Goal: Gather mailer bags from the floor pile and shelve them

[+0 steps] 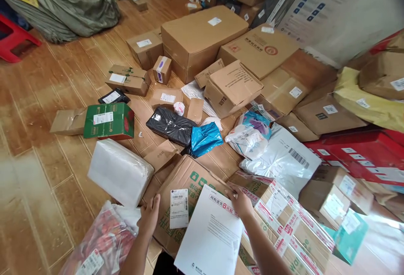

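Item: white paper envelope (212, 235), flat, lying across a brown carton (186, 182) at the near edge of the parcel heap.

Right hand (240, 201): fingers pinching the envelope's top corner.

Left hand (149, 216): fingers loosely together, resting on the carton's left edge, holding nothing.

Risk: the thin envelope could slide off the tilted carton or crease, the corner grip being slight.

Clearance: bare wooden floor (38, 148) lies open to the left; boxes crowd right and ahead.
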The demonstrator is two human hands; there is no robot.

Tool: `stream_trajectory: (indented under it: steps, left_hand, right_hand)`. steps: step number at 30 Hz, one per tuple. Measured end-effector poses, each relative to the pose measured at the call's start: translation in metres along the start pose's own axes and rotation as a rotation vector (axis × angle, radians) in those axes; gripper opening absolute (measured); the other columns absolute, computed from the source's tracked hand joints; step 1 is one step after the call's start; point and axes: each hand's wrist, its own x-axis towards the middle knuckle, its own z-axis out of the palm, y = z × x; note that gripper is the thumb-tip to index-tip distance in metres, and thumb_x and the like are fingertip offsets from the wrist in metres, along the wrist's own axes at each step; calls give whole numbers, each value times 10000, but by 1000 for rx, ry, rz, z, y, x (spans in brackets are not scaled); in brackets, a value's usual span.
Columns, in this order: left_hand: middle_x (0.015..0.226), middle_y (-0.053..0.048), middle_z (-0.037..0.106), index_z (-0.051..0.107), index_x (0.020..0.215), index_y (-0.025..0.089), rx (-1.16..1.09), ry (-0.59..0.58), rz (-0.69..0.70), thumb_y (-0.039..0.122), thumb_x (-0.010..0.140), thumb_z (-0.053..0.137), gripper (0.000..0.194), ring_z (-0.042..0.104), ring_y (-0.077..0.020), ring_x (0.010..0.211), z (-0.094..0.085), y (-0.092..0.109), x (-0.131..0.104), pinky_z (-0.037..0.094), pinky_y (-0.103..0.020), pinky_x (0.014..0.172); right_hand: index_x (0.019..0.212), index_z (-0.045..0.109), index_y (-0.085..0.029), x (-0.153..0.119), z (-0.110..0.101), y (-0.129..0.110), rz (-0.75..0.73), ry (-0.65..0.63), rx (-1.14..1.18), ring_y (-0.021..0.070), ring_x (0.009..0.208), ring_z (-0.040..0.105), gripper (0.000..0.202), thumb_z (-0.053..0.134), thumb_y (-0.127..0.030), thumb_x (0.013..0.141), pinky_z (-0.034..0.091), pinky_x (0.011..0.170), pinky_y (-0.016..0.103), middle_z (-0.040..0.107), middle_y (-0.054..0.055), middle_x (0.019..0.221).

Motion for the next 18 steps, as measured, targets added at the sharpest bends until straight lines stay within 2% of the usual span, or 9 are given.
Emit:
stream_trajectory:
  steps: [3,5,7,10,12,14,16,18]
  left_hand:
    - [1490,-90,533,589,1350,269,33,-61,66,305,901,341,515,442,-373,1370,-1,27,-19,394,-607,1072]
    - [1500,-128,511,540,1397,251,21,-44,51,428,927,325,546,424,-382,1383,-4,56,-25,363,-628,1081]
    - [1484,-190,498,467,1452,208,-10,7,18,578,918,321,667,435,-376,1382,-10,87,-21,322,-631,1111]
    - [1498,-242,450,387,1500,181,-8,-20,-11,639,898,321,759,439,-392,1386,-17,116,-1,274,-654,1130]
    - [1511,-238,442,368,1508,186,-15,-29,-21,619,901,322,747,423,-393,1401,-17,113,10,262,-668,1136]
    - [1520,-193,457,402,1485,203,-55,36,24,580,893,349,704,382,-371,1436,-12,93,11,255,-645,1163]
    - [1491,-130,512,498,1408,222,-108,154,111,537,869,372,637,332,-329,1471,-8,61,-4,266,-556,1202]
    - [1409,-149,582,661,1190,212,-103,189,142,504,805,433,534,335,-356,1465,-5,26,-32,269,-503,1217]
  right_hand:
    - [1083,685,-189,-2,-1,31,89,13,18,328,1044,676,404,524,-478,851,484,870,399,747,121,1087]
    - [889,699,-228,-1,-6,50,136,23,102,333,1003,684,338,560,-504,754,483,865,408,764,98,1002]
    - [789,689,-250,-2,-13,59,164,51,231,346,1020,677,350,568,-544,642,478,897,426,771,90,961]
    - [851,684,-240,-17,-20,54,181,208,417,389,1099,644,556,541,-656,511,469,948,466,766,120,1018]
    - [896,668,-238,-37,-18,49,210,298,486,408,1082,648,651,520,-726,493,472,942,493,757,129,1049]
    - [896,661,-253,-61,-9,52,221,297,543,394,1024,675,646,508,-764,531,494,906,491,758,108,1032]
    - [878,661,-274,-85,3,67,206,297,617,370,995,691,613,515,-787,576,537,845,460,758,85,973]
    - [859,666,-307,-108,9,91,181,348,691,357,986,699,602,522,-831,600,582,773,443,750,75,928]
